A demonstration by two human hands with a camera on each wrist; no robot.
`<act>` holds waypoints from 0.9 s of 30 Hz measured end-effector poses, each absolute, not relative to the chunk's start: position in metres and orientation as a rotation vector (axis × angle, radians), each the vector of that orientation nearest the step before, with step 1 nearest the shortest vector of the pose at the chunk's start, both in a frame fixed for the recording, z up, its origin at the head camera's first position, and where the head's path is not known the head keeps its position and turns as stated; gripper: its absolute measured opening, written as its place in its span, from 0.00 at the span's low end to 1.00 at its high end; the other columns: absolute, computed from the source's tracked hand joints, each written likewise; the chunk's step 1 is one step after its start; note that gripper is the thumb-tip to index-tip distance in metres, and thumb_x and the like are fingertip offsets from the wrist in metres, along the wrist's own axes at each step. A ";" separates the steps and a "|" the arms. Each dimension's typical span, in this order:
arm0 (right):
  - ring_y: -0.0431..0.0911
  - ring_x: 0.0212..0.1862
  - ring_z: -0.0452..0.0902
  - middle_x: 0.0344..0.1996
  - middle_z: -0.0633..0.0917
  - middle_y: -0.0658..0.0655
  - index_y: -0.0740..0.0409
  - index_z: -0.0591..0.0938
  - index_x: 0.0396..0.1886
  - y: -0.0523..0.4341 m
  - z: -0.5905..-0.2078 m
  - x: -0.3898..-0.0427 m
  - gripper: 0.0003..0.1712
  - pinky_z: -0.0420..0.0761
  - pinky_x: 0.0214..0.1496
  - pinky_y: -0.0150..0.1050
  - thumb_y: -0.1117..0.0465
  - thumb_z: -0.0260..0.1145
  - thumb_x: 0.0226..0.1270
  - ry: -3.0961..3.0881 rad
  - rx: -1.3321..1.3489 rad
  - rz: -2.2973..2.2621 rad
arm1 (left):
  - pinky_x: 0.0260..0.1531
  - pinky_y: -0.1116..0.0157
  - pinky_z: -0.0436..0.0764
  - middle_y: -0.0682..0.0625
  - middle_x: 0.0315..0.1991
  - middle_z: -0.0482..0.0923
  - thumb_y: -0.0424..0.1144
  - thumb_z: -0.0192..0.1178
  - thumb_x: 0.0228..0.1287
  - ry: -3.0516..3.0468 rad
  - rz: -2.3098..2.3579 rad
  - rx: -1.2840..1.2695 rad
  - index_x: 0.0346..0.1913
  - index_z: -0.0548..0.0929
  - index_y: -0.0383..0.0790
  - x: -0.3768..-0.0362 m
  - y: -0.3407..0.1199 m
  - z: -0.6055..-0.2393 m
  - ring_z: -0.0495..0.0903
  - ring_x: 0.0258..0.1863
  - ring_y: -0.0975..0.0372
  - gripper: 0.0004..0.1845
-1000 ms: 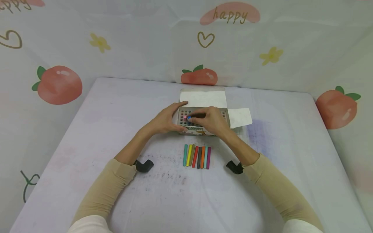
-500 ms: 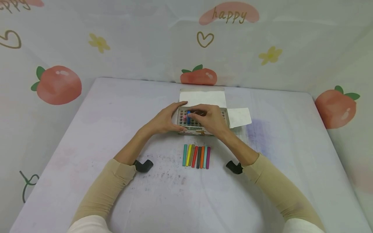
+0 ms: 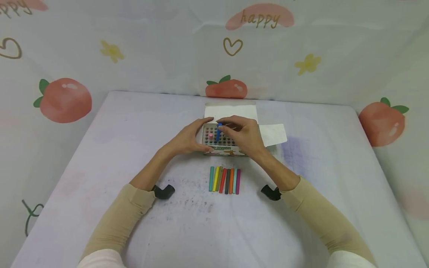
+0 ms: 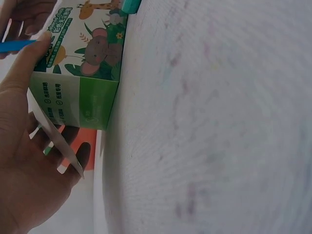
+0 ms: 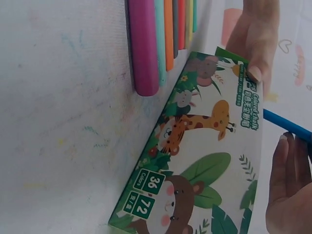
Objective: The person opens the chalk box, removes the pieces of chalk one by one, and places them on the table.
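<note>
A colored chalk box printed with cartoon animals stands on the table, its top open onto a grid of holes. At its left end my left hand grips it, thumb on the front face and fingers round the back. My right hand pinches the upper end of a blue chalk stick, which leans slightly over the grid. In the right wrist view the blue chalk shows above the box's edge. A pink chalk stick pokes up from a hole just left of the blue one.
In front of the box several chalk sticks lie in a row, from a teal stick to a purple stick. The box's lid is folded back, and a side flap sticks out right. Black wrist mounts sit at both forearms.
My right hand has lifted the blue chalk, so more of its length shows above the grid, and it now tilts. My left hand keeps its hold on the box.
</note>
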State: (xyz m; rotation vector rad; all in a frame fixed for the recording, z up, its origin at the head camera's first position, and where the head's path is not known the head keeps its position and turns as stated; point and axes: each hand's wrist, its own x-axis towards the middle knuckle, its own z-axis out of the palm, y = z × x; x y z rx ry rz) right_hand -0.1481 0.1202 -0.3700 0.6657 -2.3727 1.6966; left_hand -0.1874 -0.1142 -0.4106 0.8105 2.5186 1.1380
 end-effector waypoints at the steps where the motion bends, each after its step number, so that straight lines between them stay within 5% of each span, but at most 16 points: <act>1: 0.51 0.36 0.85 0.38 0.88 0.56 0.60 0.88 0.46 0.121 -0.369 -0.147 0.10 0.83 0.40 0.37 0.63 0.70 0.66 -2.359 0.659 1.721 | 0.59 0.50 0.67 0.46 0.70 0.64 0.52 0.79 0.46 2.516 1.145 0.809 0.78 0.56 0.51 -0.187 -0.115 -0.411 0.68 0.59 0.55 0.58; 7: 0.59 0.35 0.85 0.40 0.87 0.59 0.66 0.86 0.47 0.127 -0.367 -0.142 0.12 0.84 0.39 0.38 0.65 0.69 0.66 -2.316 0.569 1.869 | 0.61 0.50 0.66 0.45 0.70 0.64 0.51 0.80 0.46 2.498 1.166 0.831 0.78 0.56 0.50 -0.188 -0.114 -0.411 0.68 0.60 0.54 0.58; 27: 0.55 0.34 0.86 0.41 0.85 0.60 0.66 0.86 0.48 0.148 -0.369 -0.127 0.12 0.84 0.39 0.38 0.65 0.69 0.67 -2.355 0.459 1.926 | 0.64 0.48 0.64 0.45 0.70 0.64 0.52 0.80 0.45 2.504 1.150 0.820 0.79 0.55 0.51 -0.187 -0.115 -0.411 0.66 0.64 0.53 0.59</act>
